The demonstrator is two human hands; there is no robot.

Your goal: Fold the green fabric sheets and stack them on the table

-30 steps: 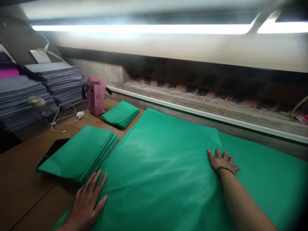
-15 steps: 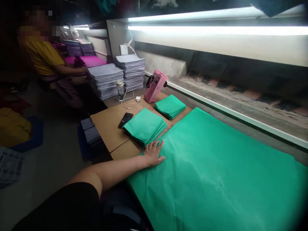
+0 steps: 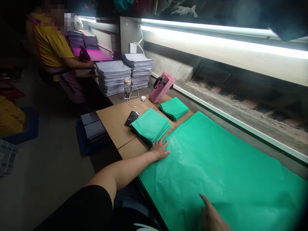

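Observation:
A big green paper sheet [image 3: 216, 160] lies spread across the table. My left hand [image 3: 160, 149] rests flat, fingers apart, on its near left corner, touching the edge of a stack of folded green sheets [image 3: 150, 125]. My right hand [image 3: 211, 214] comes in at the bottom edge, fingers out, lying on the sheet's near edge; only part of it shows. Neither hand grips anything.
A smaller green stack [image 3: 174, 108], a pink tool [image 3: 160, 87], a black phone [image 3: 132, 117], a bottle [image 3: 127, 88] and a white charger [image 3: 143, 98] sit on the brown board. Grey paper piles [image 3: 113, 76] stand behind. A person in a yellow shirt [image 3: 51, 48] works at far left.
The view has swung left and back, bringing the co-worker and floor into sight. My right hand left the sheet's far middle and is now at its near edge. The left hand stays on the corner.

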